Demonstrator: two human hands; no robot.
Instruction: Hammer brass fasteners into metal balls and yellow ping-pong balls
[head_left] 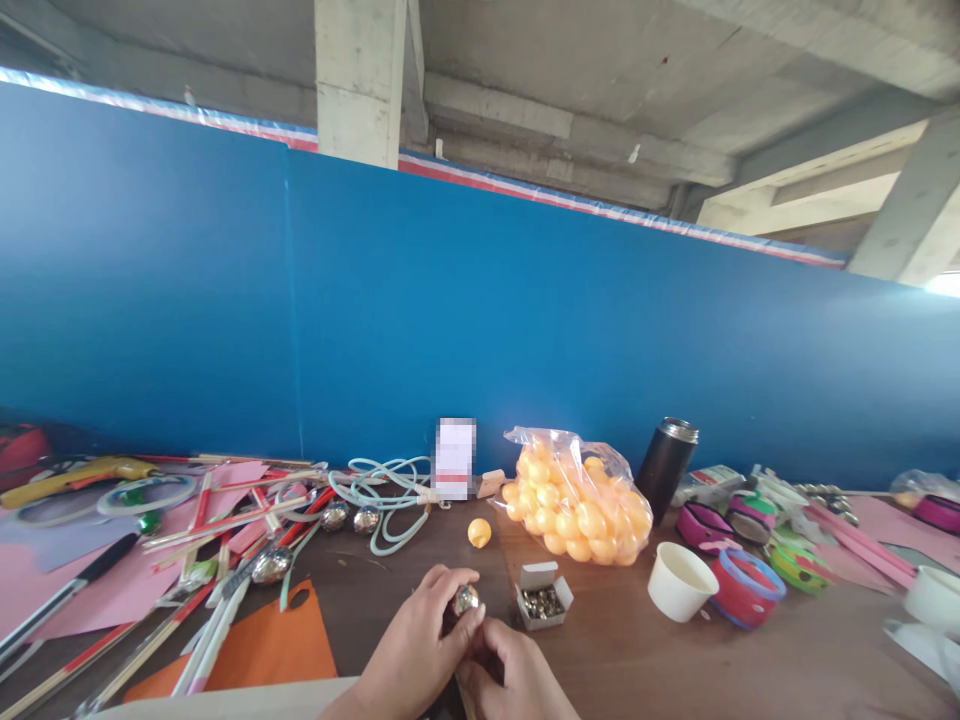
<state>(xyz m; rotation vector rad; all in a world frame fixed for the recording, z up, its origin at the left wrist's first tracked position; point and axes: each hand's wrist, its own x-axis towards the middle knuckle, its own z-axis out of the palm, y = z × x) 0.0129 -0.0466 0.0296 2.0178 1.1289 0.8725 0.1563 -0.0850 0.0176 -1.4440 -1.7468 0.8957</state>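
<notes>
My left hand (pixel 422 640) is closed around a shiny silver ball (pixel 465 599), thumb and fingers on either side of it. Close against it on the right, my right hand (pixel 517 668) has its fingers pinched together near the ball's lower side. What those fingers hold is hidden. A small open white box (pixel 545 622) of little shiny metal pieces stands just beyond my right hand. Past my hands lies a loose orange-yellow ball (pixel 479 533). Other shiny silver balls, such as one by the cords (pixel 366 520), rest to the left.
A clear bag of orange balls (pixel 574 510) sits at the back, beside a black bottle (pixel 666 468). White paper cup (pixel 681 582) and colourful bands (pixel 746 588) lie right. Phone (pixel 455 458), pale cords (pixel 390 490), sticks and orange sheet (pixel 262 640) crowd the left. Blue partition (pixel 480 300) closes the back.
</notes>
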